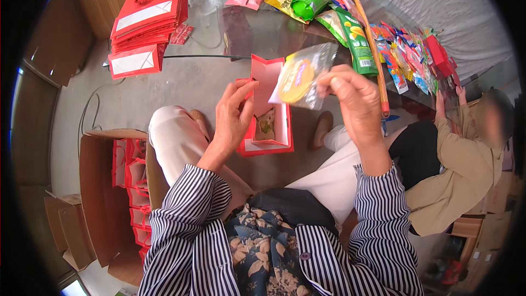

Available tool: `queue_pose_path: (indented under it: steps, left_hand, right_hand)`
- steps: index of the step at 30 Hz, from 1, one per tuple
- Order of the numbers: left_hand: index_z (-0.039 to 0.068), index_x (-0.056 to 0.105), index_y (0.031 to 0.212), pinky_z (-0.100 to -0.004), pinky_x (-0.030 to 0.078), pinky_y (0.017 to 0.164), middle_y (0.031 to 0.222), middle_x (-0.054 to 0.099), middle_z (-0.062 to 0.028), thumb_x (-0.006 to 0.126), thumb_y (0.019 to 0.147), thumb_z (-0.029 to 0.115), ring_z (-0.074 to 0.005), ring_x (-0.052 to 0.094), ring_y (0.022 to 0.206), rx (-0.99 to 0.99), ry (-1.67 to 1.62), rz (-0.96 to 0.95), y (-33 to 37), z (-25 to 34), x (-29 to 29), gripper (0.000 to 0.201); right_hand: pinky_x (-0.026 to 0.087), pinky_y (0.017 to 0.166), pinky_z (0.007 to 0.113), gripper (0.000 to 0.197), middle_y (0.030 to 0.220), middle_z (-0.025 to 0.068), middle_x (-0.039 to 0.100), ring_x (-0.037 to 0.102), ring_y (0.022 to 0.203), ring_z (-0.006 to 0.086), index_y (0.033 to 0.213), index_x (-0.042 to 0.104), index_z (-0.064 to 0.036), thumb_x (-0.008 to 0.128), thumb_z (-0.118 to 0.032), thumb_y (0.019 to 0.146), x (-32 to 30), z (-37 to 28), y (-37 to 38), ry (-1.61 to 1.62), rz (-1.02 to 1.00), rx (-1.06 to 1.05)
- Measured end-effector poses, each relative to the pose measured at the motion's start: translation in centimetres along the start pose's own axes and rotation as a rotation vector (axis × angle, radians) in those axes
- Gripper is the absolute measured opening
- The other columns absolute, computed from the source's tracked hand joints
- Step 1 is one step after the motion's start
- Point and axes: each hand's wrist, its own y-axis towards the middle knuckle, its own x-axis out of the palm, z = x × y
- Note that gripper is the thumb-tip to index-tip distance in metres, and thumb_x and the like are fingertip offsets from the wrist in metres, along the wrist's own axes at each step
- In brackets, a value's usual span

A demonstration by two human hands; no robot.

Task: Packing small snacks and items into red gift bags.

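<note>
Nearest, two striped sleeves rise from the lower edge. The left hand [233,118] grips the edge of one open red gift box [267,111] held above the lap, with one small packet lying inside it. The right hand [356,98] pinches one clear packet [300,77] with a yellow round inside, just over the box's mouth. At left, one cardboard carton [101,197] holds a row of red boxes, partly hidden. At right a second person's sleeve [466,170] is cut off. Farther off, the glass tabletop [263,33] carries one stack of flat red boxes [148,13] and many snack packets [356,33], too crowded to count.
</note>
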Motion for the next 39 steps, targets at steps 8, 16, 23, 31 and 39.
queue_pose_path:
  steps: [8, 16, 23, 31, 39]
  left_hand:
    - [0.002, 0.066, 0.116, -0.0263, 0.048, 0.067, 0.113, 0.064, -0.0103, 0.051, 0.086, -0.001, -0.0127, 0.056, 0.070, -0.009, -0.002, 0.014, -0.2, 0.1, -0.1, 0.035]
    - [0.003, 0.066, 0.117, -0.0256, 0.047, 0.068, 0.113, 0.063, -0.0091, 0.050, 0.086, -0.003, -0.0131, 0.056, 0.072, 0.020, -0.008, 0.014, -0.3, 0.3, -0.5, 0.035]
    - [-0.001, 0.064, 0.117, -0.0293, 0.051, 0.075, 0.115, 0.061, -0.0120, 0.052, 0.087, -0.003, -0.0183, 0.063, 0.081, -0.037, -0.014, -0.068, -0.1, 0.9, -0.3, 0.032]
    - [0.000, 0.064, 0.118, -0.0304, 0.051, 0.076, 0.114, 0.061, -0.0137, 0.052, 0.086, -0.003, -0.0214, 0.063, 0.086, -0.026, 0.008, -0.071, -0.1, 0.5, -0.2, 0.034]
    - [0.000, 0.064, 0.118, -0.0316, 0.052, 0.080, 0.116, 0.060, -0.0142, 0.051, 0.086, -0.003, -0.0238, 0.064, 0.091, -0.021, 0.008, -0.082, 0.1, 0.7, -0.3, 0.034]
  right_hand:
    - [0.053, 0.077, 0.027, 0.016, 0.105, 0.0062, 0.065, 0.063, 0.094, 0.0124, 0.101, 0.069, 0.0018, 0.059, -0.009, 0.094, 0.7, 3.7, -2.5, -0.135, -0.130, 0.289]
    - [0.049, 0.093, 0.034, 0.044, 0.126, 0.0137, 0.057, 0.057, 0.115, 0.0270, 0.123, 0.058, -0.0020, 0.069, -0.002, 0.081, -7.9, 5.5, -2.5, -0.984, 0.316, -0.071]
    - [0.035, 0.109, 0.041, 0.067, 0.138, 0.0215, 0.048, 0.043, 0.131, 0.0353, 0.136, 0.045, -0.0002, 0.074, -0.011, 0.078, -14.3, 8.7, -1.5, -1.168, 0.426, -0.015]
    - [0.039, 0.105, 0.043, 0.078, 0.140, 0.0284, 0.045, 0.046, 0.130, 0.0382, 0.141, 0.038, 0.0045, 0.070, -0.037, 0.083, -15.8, 9.8, 4.4, -1.283, 0.378, 0.173]
    - [0.046, 0.095, 0.047, 0.091, 0.129, 0.0251, 0.056, 0.056, 0.118, 0.0397, 0.142, 0.034, 0.0019, 0.073, -0.047, 0.076, -16.1, 8.9, 9.0, -1.600, 0.258, 0.451]
